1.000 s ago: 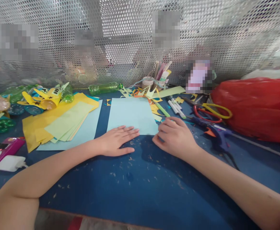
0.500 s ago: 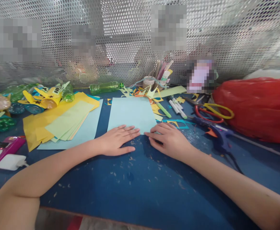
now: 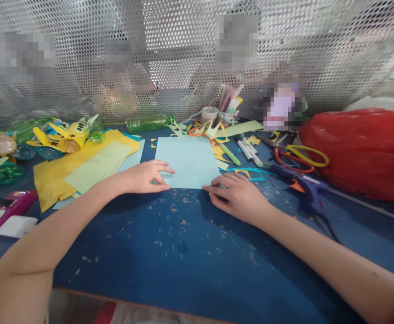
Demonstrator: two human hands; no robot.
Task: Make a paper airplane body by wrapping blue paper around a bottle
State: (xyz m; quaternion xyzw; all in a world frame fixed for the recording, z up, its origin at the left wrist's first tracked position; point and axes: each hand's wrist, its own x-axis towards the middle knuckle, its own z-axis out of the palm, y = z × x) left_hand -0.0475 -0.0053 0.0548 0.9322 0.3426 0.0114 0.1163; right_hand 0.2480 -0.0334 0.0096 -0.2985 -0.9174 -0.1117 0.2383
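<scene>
A light blue sheet of paper (image 3: 190, 157) lies flat on the dark blue table in front of me. My left hand (image 3: 145, 177) rests at its near left corner, fingers stretched and thumb apart, the fingertips over the paper. At the near right corner is my right hand (image 3: 235, 194), its fingers loosely bent and apart, the fingertips touching the paper's near edge. Neither hand is wrapped round anything. Beneath my left forearm, a fan of pale green paper strips (image 3: 97, 166) lies over yellow sheets (image 3: 45, 180) and more light blue paper.
Markers (image 3: 249, 150), scissors (image 3: 305, 157), a blue glue gun (image 3: 313, 193) and a red plastic bag (image 3: 359, 155) are on the right. Green bottles (image 3: 148, 122) and a brush pot (image 3: 209, 115) stand near the perforated metal screen (image 3: 180, 58). A pink device (image 3: 10, 209) lies left.
My left hand has moved left and away from me, from the middle of the sheet's near edge to its left corner. The right hand stays nearly where it was.
</scene>
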